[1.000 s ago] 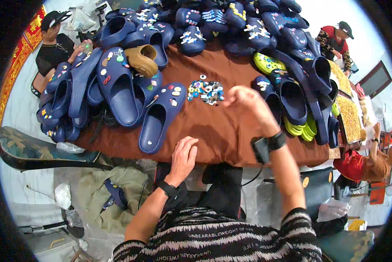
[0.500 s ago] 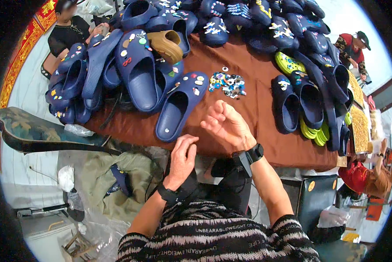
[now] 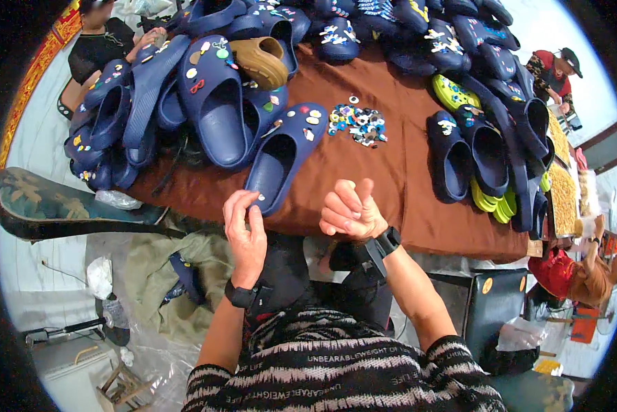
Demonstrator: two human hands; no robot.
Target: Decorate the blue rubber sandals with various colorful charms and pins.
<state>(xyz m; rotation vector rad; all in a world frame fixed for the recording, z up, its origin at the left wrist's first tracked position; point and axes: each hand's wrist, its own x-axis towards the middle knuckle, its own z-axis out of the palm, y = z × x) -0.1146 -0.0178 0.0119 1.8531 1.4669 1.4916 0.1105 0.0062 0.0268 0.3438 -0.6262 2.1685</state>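
Leftmost, at the upper left of the frame, a red and gold banner (image 3: 30, 89), then a co-worker (image 3: 102, 51) in black behind a heap of navy shoes (image 3: 109, 113) with small trinkets on top. Below these, near the left edge of the frame, a dark patterned armchair (image 3: 40, 199). Farther right, at the upper left of centre, a brown shoe (image 3: 260, 60) among the navy ones. Just left of the centre of the frame, the left hand (image 3: 245, 237), with released, loosely bent fingers and a thumb set apart, right at the heel of the nearest navy shoe (image 3: 275, 168); cannot tell contact from mere closeness. Same shoe tilted in the picture, toe toward the upper right, near the front edge of the brown tablecloth (image 3: 391, 178), with several trinkets on the toe. Above centre, a loose pile of small colourful trinkets (image 3: 359, 125). Below that pile, the right hand (image 3: 353, 211), with half-clenched fingers and a raised thumb; cannot tell about anything inside. Toward the right of the frame, more navy shoes (image 3: 451, 158) beside a lime green shoe (image 3: 453, 93). At the upper right, another co-worker (image 3: 563, 79).
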